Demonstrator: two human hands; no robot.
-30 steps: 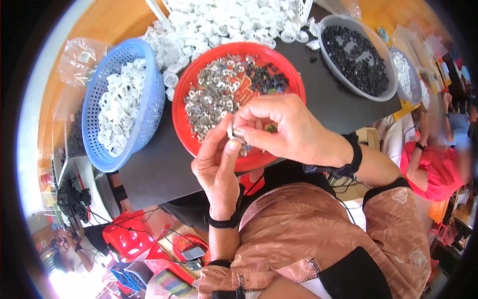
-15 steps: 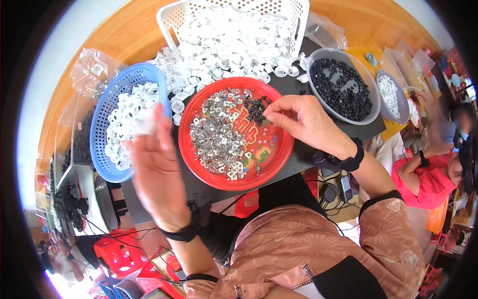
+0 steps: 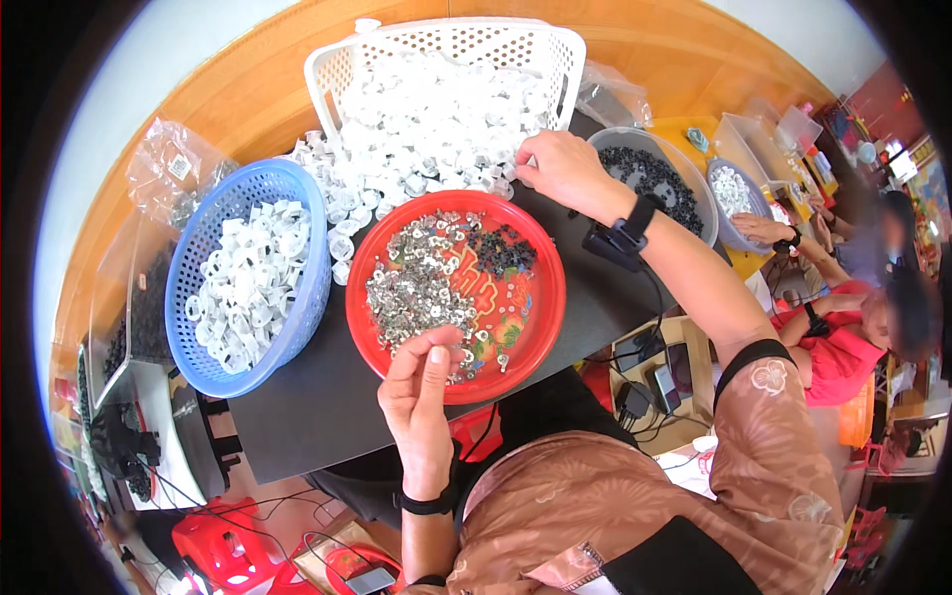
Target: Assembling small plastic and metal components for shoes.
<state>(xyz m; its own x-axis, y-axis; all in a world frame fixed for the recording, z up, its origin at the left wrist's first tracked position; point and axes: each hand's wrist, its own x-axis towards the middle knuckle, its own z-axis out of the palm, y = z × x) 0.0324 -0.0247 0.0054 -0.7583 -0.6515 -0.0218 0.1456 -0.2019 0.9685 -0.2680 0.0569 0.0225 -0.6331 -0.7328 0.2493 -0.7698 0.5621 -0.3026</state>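
My left hand (image 3: 418, 412) is over the near rim of a round red tray (image 3: 552, 342), its thumb and fingers drawn together; anything between the fingertips is too small to make out. The tray holds small silvery metal pieces (image 3: 412, 288) and a cluster of small black pieces (image 3: 504, 253). Beyond it, my right hand (image 3: 570, 171) reaches to the right edge of a heap of white plastic pieces (image 3: 436, 109). Its fingertips are pinched beside the white pieces, and their contents are hidden. The heap spills from a white perforated basket (image 3: 570, 74) onto the dark table (image 3: 297, 421).
On the left stands a blue perforated basket (image 3: 177, 288) of white pieces. A translucent bowl (image 3: 707, 203) of black pieces is at right, beside a grey bowl (image 3: 759, 203) of white ones. Clear plastic bags (image 3: 164, 164) lie behind. A co-worker in pink (image 3: 843, 342) sits far right.
My left hand has moved from beside the blue basket down to the red tray's near rim. My right hand has left the tray's black pieces for the white heap. The view has shifted slightly.
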